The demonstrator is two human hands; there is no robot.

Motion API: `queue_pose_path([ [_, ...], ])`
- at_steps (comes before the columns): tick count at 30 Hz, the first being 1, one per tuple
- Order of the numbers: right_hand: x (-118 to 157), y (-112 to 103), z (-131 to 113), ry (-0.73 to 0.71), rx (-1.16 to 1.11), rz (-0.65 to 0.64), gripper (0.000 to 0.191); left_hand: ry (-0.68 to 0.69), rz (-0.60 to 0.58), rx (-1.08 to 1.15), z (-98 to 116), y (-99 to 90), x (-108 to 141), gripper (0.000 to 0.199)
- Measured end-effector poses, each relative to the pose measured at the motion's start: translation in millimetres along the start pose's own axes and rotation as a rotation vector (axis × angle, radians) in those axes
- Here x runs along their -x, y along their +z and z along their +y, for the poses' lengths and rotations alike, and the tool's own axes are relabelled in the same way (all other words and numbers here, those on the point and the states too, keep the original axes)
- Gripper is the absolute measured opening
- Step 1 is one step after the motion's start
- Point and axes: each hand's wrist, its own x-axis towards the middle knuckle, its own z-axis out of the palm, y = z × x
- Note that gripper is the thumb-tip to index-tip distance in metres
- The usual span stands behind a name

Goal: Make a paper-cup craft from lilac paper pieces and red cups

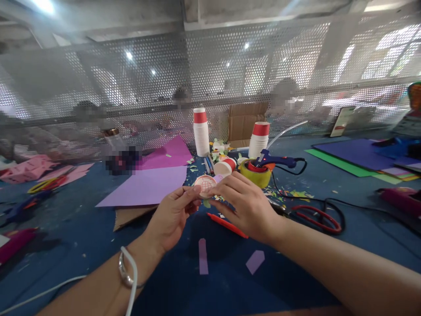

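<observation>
In front of me, both hands meet at a small round paper disc (205,186) with a raised rim and red grid lines on its face. My left hand (174,216) pinches its left edge between thumb and fingers. The fingers of my right hand (247,202) close on its right edge, where a bit of purple paper (217,177) shows; whether that is joined to the disc I cannot tell. Below the hands lies a red marker (226,225). Nearer to me are a purple paper strip (203,256) and a pointed purple paper piece (255,262).
Paper cups stand stacked (201,134) at the back, a second stack (259,140) to the right. One cup (225,166) lies tipped. A blue glue gun (278,159) rests on a yellow holder (255,174), its cord trailing right past red-handled scissors (317,218). Purple sheets (151,186) lie left.
</observation>
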Motion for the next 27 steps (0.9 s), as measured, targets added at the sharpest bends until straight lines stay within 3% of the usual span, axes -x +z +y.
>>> queue_pose_path([
  [10, 1.8, 4.0, -1.2, -0.005, 0.058, 0.002, 0.019, 0.007, -0.031, -0.03, -1.0, 1.0, 2.1, 0.027],
  [16, 1.2, 1.0, -2.4, 0.078, -0.08, 0.095, 0.013, 0.02, 0.095, 0.101, -2.4, 0.9, 0.1, 0.027],
  [21, 1.4, 2.4, -4.7, 0.134, -0.149, -0.004, 0.016, 0.008, 0.125, 0.119, 0.5, 0.8, -6.0, 0.028],
  [27, 5.1, 7.2, -12.5, -0.016, -0.195, -0.154, 0.021, 0.131, 0.235, 0.037, 11.6, -2.0, -48.2, 0.019],
])
